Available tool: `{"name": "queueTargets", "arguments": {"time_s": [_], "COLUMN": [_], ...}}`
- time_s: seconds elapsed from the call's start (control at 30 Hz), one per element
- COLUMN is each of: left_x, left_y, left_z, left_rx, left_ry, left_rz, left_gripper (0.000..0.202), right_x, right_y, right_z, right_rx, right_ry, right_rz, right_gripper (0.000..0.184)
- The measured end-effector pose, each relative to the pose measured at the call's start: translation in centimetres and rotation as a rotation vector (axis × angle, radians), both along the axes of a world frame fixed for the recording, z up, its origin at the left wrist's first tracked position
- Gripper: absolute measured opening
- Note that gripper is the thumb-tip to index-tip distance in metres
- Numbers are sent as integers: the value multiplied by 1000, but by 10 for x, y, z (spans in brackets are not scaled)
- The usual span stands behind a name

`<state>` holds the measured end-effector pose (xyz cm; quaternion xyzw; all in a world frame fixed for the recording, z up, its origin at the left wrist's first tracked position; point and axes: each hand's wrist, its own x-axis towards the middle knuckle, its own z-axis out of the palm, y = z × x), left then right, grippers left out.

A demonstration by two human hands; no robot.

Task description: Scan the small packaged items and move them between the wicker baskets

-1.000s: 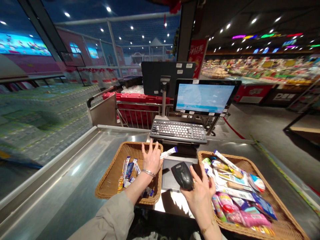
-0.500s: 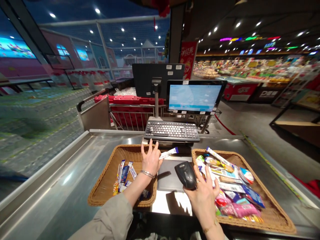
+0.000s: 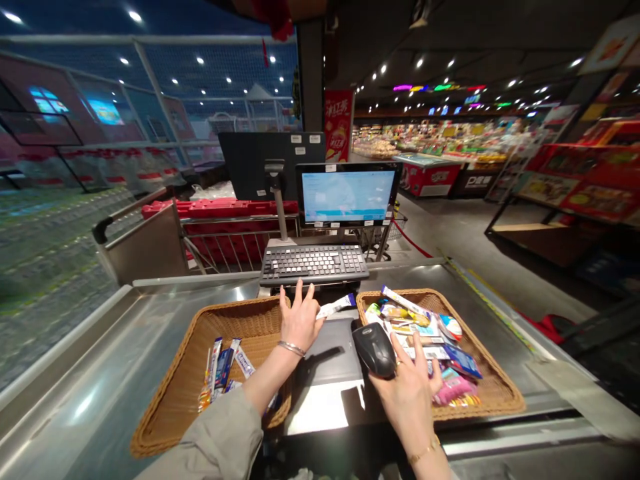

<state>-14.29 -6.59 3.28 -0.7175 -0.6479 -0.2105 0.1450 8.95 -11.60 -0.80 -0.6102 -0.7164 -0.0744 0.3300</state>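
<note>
My left hand (image 3: 299,327) pinches a slim snack stick (image 3: 336,307) in a white wrapper with a blue end, its other fingers raised. The stick points right, level with the far left corner of the right wicker basket (image 3: 493,390). My right hand (image 3: 407,390) is closed round a black barcode scanner (image 3: 376,350), held at that basket's near left side. Mixed packaged snacks (image 3: 463,363) fill the right basket, partly hidden by my right hand. In the left wicker basket (image 3: 173,387) lie several wrapped bars (image 3: 223,363), partly behind my left forearm.
A black keyboard (image 3: 315,263) and a lit monitor (image 3: 347,195) stand behind the baskets, with a second screen's back (image 3: 270,163) beside them. A dark flat panel (image 3: 327,350) is set in the metal counter (image 3: 75,400) between the baskets. A shopping cart (image 3: 230,237) stands beyond.
The view has turned right. Both hands have shifted right over the counter, so the snack stick is now nearer the right basket and the scanner overlaps its edge more. Both grips are unchanged.
</note>
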Motion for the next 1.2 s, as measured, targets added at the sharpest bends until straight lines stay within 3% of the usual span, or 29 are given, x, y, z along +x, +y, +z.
{"name": "queueTargets", "arguments": {"time_s": [0.47, 0.67, 1.2], "left_x": [47, 67, 129], "left_y": [21, 31, 50], "left_z": [9, 10, -6], "left_rx": [-25, -29, -93], "left_ry": [0, 1, 2], "left_rz": [-132, -192, -311], "left_gripper": [10, 11, 14], "right_x": [37, 56, 114], "right_y": [0, 5, 2], "right_z": [-1, -13, -25], "right_rx": [18, 63, 66], "right_ry": [11, 40, 67], "right_rz": [-143, -230, -408], "right_gripper": [26, 35, 45]}}
